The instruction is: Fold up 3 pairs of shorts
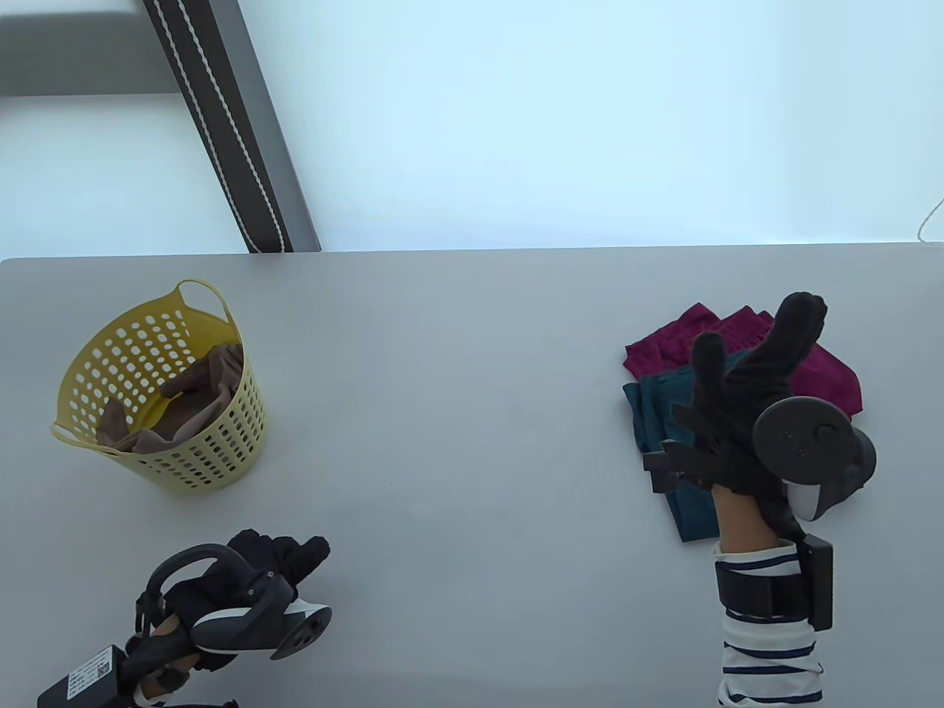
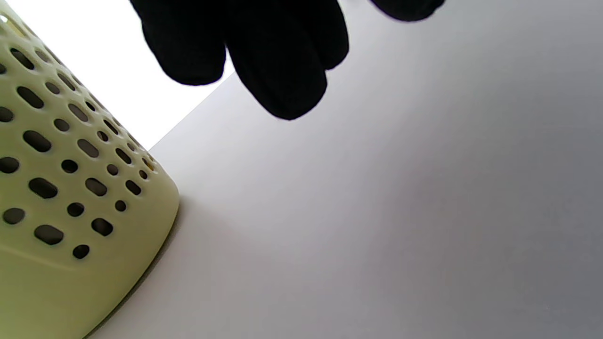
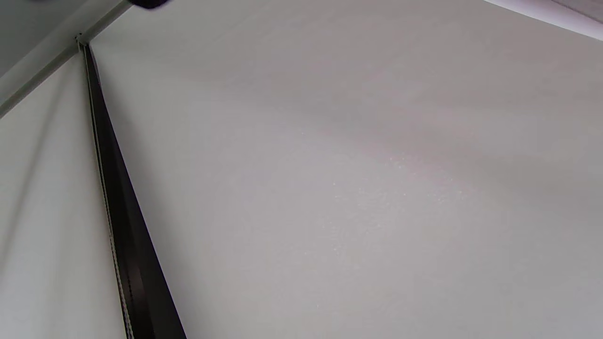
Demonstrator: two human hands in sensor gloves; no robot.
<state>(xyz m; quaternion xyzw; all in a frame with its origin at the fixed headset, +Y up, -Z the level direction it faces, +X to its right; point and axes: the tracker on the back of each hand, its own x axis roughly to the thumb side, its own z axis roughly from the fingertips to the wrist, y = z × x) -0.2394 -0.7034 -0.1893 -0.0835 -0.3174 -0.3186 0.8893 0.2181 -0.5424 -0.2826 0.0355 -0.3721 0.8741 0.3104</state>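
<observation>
Magenta shorts and teal shorts are lying folded; right hand, fingers spread, is hovering above. Left hand, loosely curled, is idling near basket holding brown shorts, likely next.

No text can be read; the label on the left wrist box is too blurred.
</observation>
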